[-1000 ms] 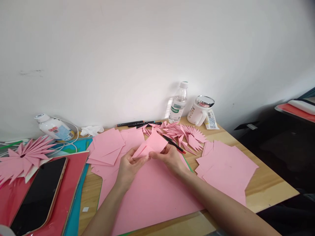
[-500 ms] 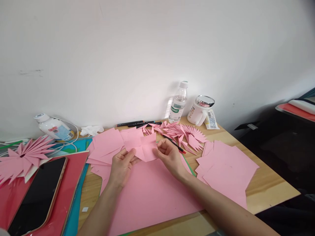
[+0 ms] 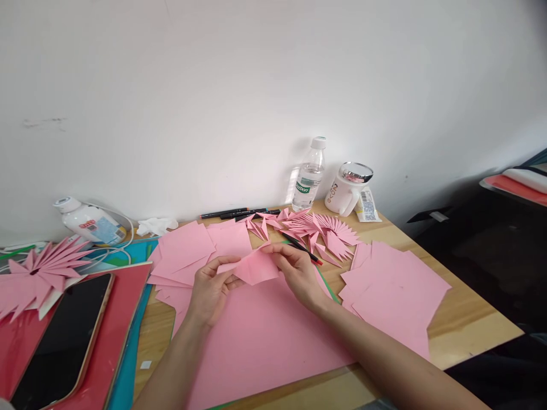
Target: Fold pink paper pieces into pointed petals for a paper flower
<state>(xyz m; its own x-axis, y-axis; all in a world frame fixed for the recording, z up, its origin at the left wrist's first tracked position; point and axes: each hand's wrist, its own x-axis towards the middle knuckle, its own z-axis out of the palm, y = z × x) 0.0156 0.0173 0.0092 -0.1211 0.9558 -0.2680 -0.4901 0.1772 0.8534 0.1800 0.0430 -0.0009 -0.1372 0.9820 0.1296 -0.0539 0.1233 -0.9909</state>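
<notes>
Between my two hands is a small creased sheet of pink paper [image 3: 257, 267], partly folded toward me and held above a large pink sheet [image 3: 273, 341]. My left hand [image 3: 211, 287] pinches its left side between thumb and fingers. At the upper right edge, my right hand [image 3: 297, 273] grips the paper with thumb and fingertips. Just behind the left hand lies a pile of pink paper pieces [image 3: 183, 247]. Folded pink paper pieces [image 3: 327, 230], some joined in a spiky fan, lie beyond the right hand.
Black pens [image 3: 237, 214] lie along the wall, near a water bottle [image 3: 308, 176] and a white mug [image 3: 345, 191]. More pink sheets [image 3: 393, 290] are spread at right. A phone [image 3: 64, 336], a spiky pink paper wheel [image 3: 43, 270] and a white bottle [image 3: 89, 222] are at left.
The small pink paper, spread flat with its creases showing, is now bent over on itself. My right hand has shifted its hold to the upper edge; the view has moved slightly.
</notes>
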